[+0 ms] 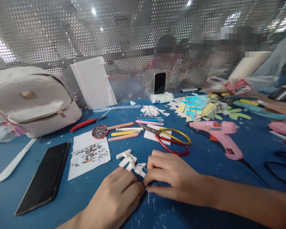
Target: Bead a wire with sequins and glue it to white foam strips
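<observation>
My left hand point(116, 197) and my right hand point(171, 176) meet low in the middle of the blue table point(205, 165). Both are closed in a pinch, fingertips touching around something tiny that I cannot make out. Just beyond the fingertips lie several small white foam pieces point(131, 160). Scissors with red and yellow handles point(171, 138) rest open right behind my right hand, on a white scrap.
A black phone point(44, 178) and a paper with glitter bits point(89, 154) lie left. A pink glue gun point(220, 135) lies right, its cord trailing. Coloured sticks point(128, 130), foam cut-outs point(197, 108), a white backpack point(30, 98), a perforated screen with people behind.
</observation>
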Tool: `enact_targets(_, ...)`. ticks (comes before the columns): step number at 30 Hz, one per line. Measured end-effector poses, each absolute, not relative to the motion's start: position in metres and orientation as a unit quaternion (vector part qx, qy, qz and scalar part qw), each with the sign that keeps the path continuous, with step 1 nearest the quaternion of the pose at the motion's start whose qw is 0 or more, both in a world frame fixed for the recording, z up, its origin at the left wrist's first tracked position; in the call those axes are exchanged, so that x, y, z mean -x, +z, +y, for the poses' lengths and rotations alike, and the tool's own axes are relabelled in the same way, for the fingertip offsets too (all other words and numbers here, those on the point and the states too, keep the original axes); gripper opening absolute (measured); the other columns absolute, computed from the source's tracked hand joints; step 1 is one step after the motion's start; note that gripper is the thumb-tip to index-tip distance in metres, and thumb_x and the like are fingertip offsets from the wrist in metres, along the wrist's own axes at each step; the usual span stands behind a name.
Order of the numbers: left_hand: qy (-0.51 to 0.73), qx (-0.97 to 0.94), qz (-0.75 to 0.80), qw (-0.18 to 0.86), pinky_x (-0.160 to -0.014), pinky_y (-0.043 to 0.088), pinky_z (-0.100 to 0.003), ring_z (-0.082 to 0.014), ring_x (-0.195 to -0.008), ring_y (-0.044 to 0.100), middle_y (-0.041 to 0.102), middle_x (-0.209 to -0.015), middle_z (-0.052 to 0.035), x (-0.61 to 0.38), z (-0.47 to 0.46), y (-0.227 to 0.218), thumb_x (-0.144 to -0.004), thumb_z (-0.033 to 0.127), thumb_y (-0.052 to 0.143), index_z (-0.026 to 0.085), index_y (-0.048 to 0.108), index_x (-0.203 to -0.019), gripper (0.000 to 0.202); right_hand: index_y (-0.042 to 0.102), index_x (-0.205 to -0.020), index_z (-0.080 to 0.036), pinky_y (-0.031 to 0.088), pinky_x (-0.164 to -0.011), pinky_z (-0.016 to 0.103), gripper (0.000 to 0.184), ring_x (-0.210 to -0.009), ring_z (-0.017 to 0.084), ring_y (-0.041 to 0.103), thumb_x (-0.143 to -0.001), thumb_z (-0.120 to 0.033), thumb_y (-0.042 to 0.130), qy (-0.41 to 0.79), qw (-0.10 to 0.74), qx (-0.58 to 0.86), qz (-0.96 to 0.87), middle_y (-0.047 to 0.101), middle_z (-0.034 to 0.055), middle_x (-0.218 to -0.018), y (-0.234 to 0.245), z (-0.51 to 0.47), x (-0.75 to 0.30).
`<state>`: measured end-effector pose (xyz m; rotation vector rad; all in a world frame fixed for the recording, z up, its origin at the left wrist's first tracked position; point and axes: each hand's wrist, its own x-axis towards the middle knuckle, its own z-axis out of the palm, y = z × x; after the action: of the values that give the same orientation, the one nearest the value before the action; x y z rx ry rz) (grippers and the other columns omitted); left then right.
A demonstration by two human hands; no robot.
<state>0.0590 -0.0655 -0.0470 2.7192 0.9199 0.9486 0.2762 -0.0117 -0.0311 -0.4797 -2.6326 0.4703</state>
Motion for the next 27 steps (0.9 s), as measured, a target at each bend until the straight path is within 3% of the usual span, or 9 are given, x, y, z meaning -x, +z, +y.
enact_targets(27,0.313,-0.897,0.308,0.054,-0.056,0.049,-0.028,-0.0170,-0.062,0.057,0.064,-0.072,-0.0060,-0.0599,-0.0650,-0.0450,-0.097,0.012,0.044,0.013,0.066,-0.091,0.023,0.067,-0.089,-0.018,0.036,-0.066,0.027,0.014,-0.077,0.016,0.046,-0.093,-0.028,0.058,0.161,0.213,0.173,-0.948,0.059,0.0032,-0.084,-0.0306,-0.0117,-0.2760)
